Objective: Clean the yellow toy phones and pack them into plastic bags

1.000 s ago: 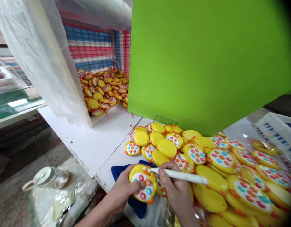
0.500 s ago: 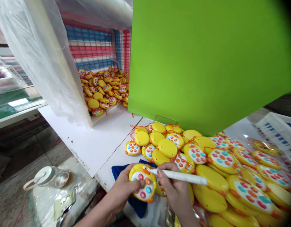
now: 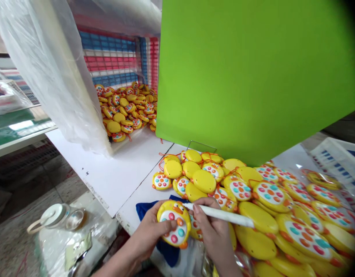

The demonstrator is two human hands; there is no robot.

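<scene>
My left hand is closed around a yellow duck-shaped toy with a white belly and coloured round dots, its thumb lying on the belly. A white marker pen is pinched in my right hand, slanting left. Its tip is at the duck's face, near the eye; whether it touches I cannot tell. Under the hands lies a dark blue cloth. Right beside them spreads a heap of similar duck toys, some showing plain yellow backs, others dotted bellies.
A tall green board stands behind the heap. At the back left, a striped crate draped with plastic sheeting holds many ducks. A white basket is at the right. A lidded jar sits low at the left.
Almost nothing differs. The marker's tip has shifted very slightly up along the duck's face, while the toy stays in the same grip.
</scene>
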